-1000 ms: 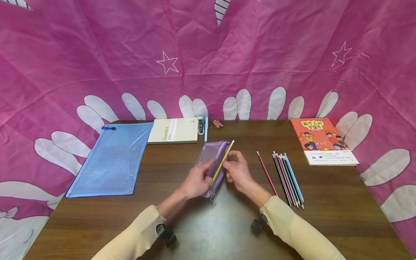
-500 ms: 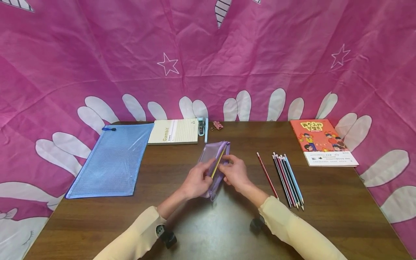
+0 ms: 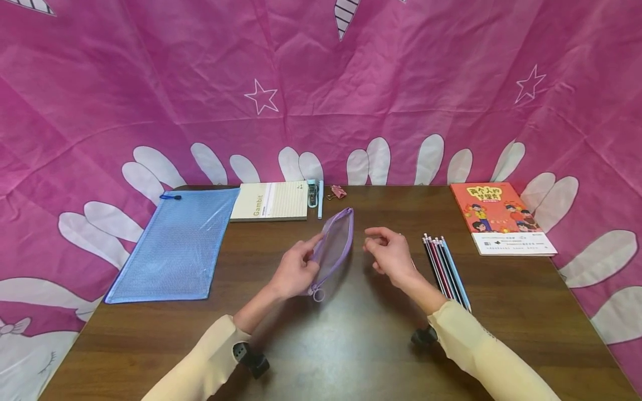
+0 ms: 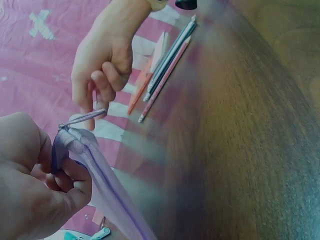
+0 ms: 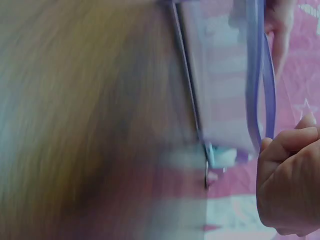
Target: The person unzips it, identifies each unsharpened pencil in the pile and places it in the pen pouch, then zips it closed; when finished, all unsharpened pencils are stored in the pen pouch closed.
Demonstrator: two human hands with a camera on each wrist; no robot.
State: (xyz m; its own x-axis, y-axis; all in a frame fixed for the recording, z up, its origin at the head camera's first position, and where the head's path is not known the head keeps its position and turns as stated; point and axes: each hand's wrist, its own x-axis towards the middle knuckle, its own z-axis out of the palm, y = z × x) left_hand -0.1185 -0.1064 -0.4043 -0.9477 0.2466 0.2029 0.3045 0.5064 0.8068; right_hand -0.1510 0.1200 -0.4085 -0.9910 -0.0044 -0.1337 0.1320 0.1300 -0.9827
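Observation:
My left hand (image 3: 296, 268) grips the near-left side of a purple mesh pencil pouch (image 3: 335, 248), whose zip opening gapes in the head view. In the left wrist view the thumb and fingers of my left hand (image 4: 37, 187) pinch the pouch edge (image 4: 102, 175). To the right of the pouch, my right hand (image 3: 391, 256) hovers with loosely bent fingers and nothing in them. A bundle of several pencils (image 3: 446, 270) lies just beyond that hand. A single red pencil (image 4: 165, 82) shows in the left wrist view; my right hand mostly hides it from the head camera.
Left on the brown table (image 3: 351, 356) lies a blue mesh zip folder (image 3: 173, 245). Along the back are a notebook (image 3: 271, 200), a stapler (image 3: 313, 194), a light blue pen (image 3: 320, 200) and a pink binder clip (image 3: 337, 192). A red-covered book (image 3: 501, 217) lies at the back right.
The yellow pencil went down into the pouch, left my right hand and is out of sight. My right hand has moved right, away from the pouch. The pouch opening has spread wider.

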